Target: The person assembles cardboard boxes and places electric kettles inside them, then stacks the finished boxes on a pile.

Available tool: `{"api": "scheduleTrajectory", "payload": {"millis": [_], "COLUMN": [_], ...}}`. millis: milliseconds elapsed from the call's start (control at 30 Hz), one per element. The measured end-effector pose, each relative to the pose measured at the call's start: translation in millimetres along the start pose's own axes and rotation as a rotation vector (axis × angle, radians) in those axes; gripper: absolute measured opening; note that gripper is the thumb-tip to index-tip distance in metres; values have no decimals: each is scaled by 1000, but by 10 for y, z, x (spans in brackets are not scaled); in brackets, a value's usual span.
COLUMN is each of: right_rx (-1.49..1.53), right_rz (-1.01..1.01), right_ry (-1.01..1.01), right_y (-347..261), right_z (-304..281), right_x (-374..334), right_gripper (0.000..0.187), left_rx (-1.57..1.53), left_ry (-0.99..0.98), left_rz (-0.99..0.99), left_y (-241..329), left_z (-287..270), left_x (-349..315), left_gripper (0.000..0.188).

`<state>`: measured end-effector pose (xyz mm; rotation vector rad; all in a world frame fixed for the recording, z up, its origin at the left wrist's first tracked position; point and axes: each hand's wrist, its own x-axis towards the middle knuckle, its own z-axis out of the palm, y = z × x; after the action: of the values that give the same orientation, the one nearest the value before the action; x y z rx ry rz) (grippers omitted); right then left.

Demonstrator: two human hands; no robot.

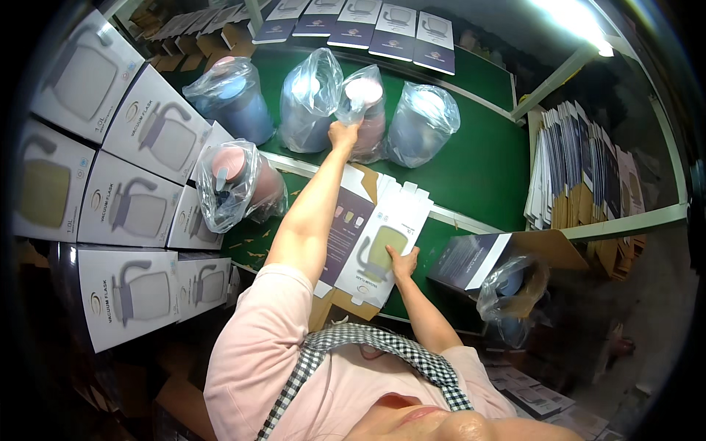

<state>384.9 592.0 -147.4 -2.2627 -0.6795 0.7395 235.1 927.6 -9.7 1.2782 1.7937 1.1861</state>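
Note:
My left hand [343, 137] reaches to the far side of the green bench. Its fingers are closed on a pink vacuum flask [370, 131] in a clear plastic bag, near the flask's top. A bagged blue flask [305, 121] stands just left of that hand, and another bagged blue flask [419, 128] to the right. Nearer to me, my right hand [403, 262] grips the right edge of a flattened carton [368, 279], thumb on its printed face. The carton is white and purple with a green flask picture, its end flaps spread out.
Boxed flasks [140, 206] are stacked at the left. Beside them stand a bagged pink flask [254, 184] and a bagged blue one [246, 110]. An open carton [471, 261] lies at right by a bagged flask [511, 290]. Flat cartons [581, 165] fill the right rack.

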Motion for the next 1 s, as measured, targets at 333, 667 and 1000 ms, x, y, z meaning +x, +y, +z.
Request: {"api": "scheduleTrajectory", "payload": {"millis": [333,667,1000], "right_rx": [-44,76,-68], "right_rz": [3,-50,-159], "right_ry": [-5,30,268], "right_y": [-41,3,-250], "right_z": [20,-57,-194], "right_x": [-8,159,232], "right_gripper": [81,80,54], "left_rx": [415,112,287], "left_ry": [397,752,475], "left_rz": [793,-128,-311], "left_y": [-177,-940,-1863], "left_z": [-2232,-3268,-3327], "left_x": [-1884,-2426,-2710], "left_gripper": [34,57,81]}}
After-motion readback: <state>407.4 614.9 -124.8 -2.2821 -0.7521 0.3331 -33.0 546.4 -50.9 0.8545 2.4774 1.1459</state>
